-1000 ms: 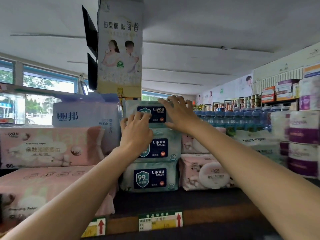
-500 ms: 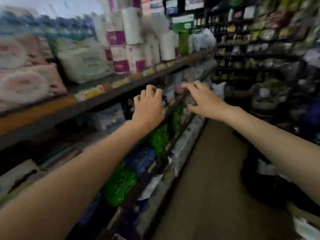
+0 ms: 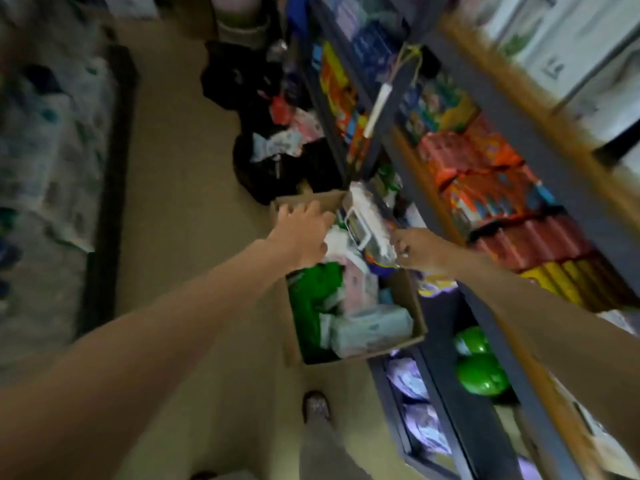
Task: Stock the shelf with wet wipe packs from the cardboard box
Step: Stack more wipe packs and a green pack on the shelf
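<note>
An open cardboard box (image 3: 414, 306) stands on the floor against the dark shelf unit (image 3: 446, 379). It holds wet wipe packs: a pale blue one (image 3: 370, 329), a green one (image 3: 311, 306), a pink one (image 3: 356, 289) and a white one (image 3: 360, 220) sticking up at the far end. My left hand (image 3: 304, 233) hovers over the box's far left edge with fingers spread, holding nothing. My right hand (image 3: 420, 252) is at the box's right side, fingers bent beside the white pack. Blur hides whether they grip it.
Orange and red packets (image 3: 485, 188) and green items (image 3: 478, 372) fill the shelves on the right. Black bags and loose goods (image 3: 263, 161) lie on the floor beyond the box. Stacked pale packs (image 3: 45, 150) line the left of the aisle. My foot (image 3: 316, 407) stands near the box.
My view swung from the top shelf's stacked wipe packs down to the floor. Both hands left the shelf and dropped to the cardboard box.
</note>
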